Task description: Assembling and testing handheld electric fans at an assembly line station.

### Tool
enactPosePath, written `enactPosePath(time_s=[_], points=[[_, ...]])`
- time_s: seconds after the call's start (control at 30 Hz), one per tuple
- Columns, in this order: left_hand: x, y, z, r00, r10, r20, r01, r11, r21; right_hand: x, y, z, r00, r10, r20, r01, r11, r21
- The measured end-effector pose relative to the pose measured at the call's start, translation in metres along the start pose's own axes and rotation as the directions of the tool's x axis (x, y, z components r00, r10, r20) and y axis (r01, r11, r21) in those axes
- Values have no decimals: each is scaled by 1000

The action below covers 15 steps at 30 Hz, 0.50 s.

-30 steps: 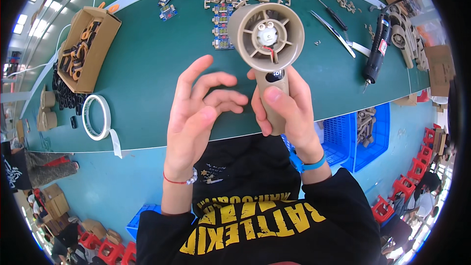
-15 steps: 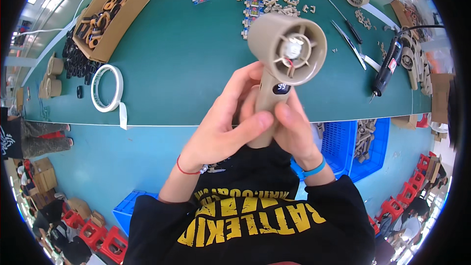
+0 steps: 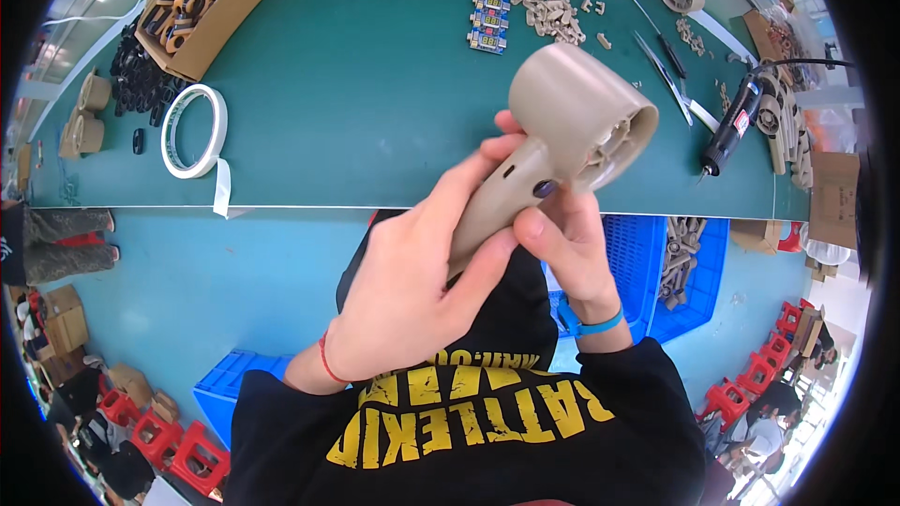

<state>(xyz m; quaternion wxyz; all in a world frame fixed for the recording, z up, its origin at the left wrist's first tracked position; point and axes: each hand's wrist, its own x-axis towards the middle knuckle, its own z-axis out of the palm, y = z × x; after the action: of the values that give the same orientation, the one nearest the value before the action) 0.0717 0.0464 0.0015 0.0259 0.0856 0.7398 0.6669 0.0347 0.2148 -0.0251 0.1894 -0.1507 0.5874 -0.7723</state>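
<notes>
Over the near edge of the green table I hold a beige handheld fan (image 3: 572, 98), tilted with its round head up and to the right. My left hand (image 3: 422, 244) is closed around the handle from the left, thumb along its near side. On the other side, my right hand (image 3: 572, 244) grips the handle just below the head, its thumb close to a small dark oval window (image 3: 545, 188). A narrow slot shows on the handle's side. The fan's open front faces right, with ribs inside it. Some of my fingers are hidden behind the handle.
Small circuit boards (image 3: 489, 17) and beige clips (image 3: 553, 14) lie on the table (image 3: 328, 84). At left are a tape roll (image 3: 220, 131) and a cardboard box (image 3: 225, 23) of rings. A black electric screwdriver (image 3: 733, 126) and tweezers (image 3: 662, 80) lie right. Blue crates (image 3: 717, 262) stand below.
The fan has turned so its front faces right instead of toward me, and its head leans further right. The lit display I saw on the handle now looks dark.
</notes>
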Motion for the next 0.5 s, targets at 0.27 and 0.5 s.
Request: enactPosePath(time_s=[0.27, 0.5], points=[[6, -6, -19, 987, 153, 46, -159, 916, 368, 10, -33, -14, 932, -357, -69, 266, 799, -539], [24, -7, -24, 984, 15, 179, -123, 783, 610, 34, -22, -21, 930, -299, 214, 319, 366, -874]])
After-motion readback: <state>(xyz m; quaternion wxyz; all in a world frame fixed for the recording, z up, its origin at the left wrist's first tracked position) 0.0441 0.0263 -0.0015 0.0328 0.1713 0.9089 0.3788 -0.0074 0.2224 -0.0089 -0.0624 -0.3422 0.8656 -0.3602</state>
